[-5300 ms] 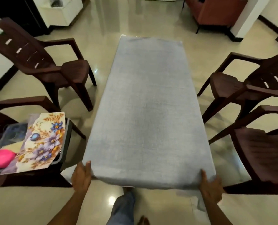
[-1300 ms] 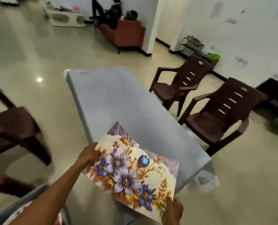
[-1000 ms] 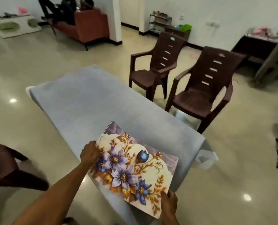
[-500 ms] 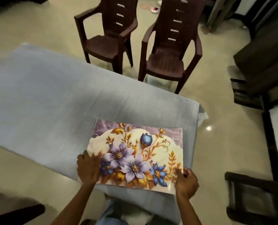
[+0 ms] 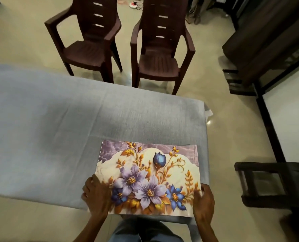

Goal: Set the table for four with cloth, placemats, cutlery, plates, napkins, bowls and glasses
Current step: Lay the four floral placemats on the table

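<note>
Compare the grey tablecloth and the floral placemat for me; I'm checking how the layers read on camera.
The tablecloth is plain grey, while the placemat is printed with purple and blue flowers and gold leaves. The tablecloth covers the whole top and hangs over its edges; the placemat takes up only the near right corner. The left hand and right hand grip the placemat, not the tablecloth. Both lie flat and are rectangular.

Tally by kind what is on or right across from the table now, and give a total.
Grey tablecloth: 1
Floral placemat, at least: 1, gripped at its near corners by the left hand and right hand
Brown chairs across the table: 2
Total: 4
</note>
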